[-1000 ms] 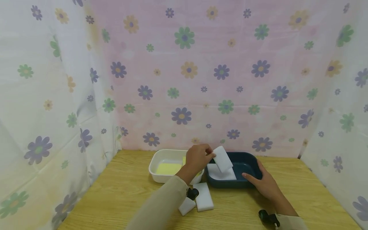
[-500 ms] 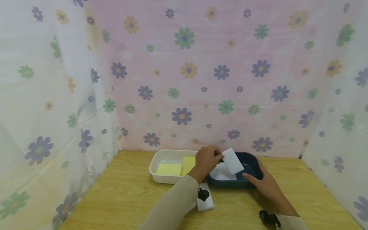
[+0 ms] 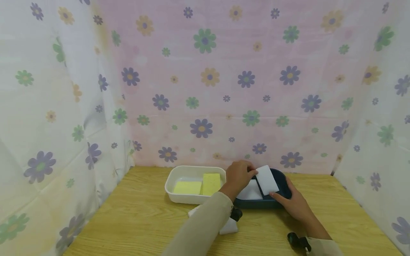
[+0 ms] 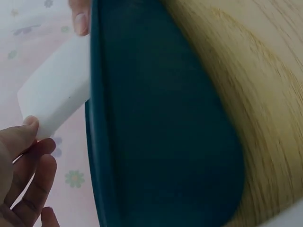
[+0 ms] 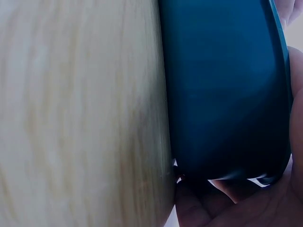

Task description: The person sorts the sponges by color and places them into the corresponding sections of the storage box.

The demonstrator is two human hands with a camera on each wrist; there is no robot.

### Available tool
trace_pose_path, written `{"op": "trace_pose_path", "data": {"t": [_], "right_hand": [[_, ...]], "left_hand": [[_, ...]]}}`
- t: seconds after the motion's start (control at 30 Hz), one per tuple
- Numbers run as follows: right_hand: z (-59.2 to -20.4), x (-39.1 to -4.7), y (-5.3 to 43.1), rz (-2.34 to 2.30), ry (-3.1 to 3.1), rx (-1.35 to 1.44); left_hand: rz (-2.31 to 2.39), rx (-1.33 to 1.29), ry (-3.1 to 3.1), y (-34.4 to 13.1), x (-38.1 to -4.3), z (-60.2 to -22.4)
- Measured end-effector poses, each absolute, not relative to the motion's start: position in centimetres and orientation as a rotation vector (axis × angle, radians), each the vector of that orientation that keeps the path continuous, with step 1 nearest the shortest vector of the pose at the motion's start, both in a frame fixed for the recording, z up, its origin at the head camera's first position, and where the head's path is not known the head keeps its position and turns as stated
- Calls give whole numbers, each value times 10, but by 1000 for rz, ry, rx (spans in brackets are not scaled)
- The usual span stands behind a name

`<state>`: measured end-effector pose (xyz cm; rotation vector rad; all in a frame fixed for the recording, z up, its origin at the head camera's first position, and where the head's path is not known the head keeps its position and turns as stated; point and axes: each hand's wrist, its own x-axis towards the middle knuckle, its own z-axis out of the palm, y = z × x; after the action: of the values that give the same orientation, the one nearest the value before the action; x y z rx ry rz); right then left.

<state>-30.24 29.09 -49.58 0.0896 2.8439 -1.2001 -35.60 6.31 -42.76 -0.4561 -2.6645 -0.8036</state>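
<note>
My left hand pinches a white sponge by one corner, between thumb and fingertips. The sponge is tilted over the right part of a dark blue basin. Another white sponge lies in that basin's left part, partly behind my left hand. My right hand grips the basin's right end, its thumb over the front rim near the held sponge's lower corner. In the left wrist view the thumb and fingers hold the sponge behind the basin wall. In the right wrist view fingers wrap the basin's end.
Left of the blue basin stands a white basin holding a flat yellow sponge and another yellow sponge. A loose white sponge lies on the wooden table, partly under my left sleeve. A flowered curtain closes off the back and sides.
My left hand has carried the white sponge rightward, from above the sponge in the basin to the basin's right part. My right hand keeps its grip. The yellow sponges are now uncovered.
</note>
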Motion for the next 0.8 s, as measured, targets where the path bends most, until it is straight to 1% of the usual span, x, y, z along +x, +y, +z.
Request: {"op": "trace_pose_path", "data": {"t": [0.4, 0.8], "right_hand": [[-491, -297, 288, -1210, 2840, 79], [-492, -296, 288, -1213, 2837, 58]], "left_hand": [[-667, -443, -2775, 85, -361, -443], [-528, -469, -2876, 81, -362, -443]]}}
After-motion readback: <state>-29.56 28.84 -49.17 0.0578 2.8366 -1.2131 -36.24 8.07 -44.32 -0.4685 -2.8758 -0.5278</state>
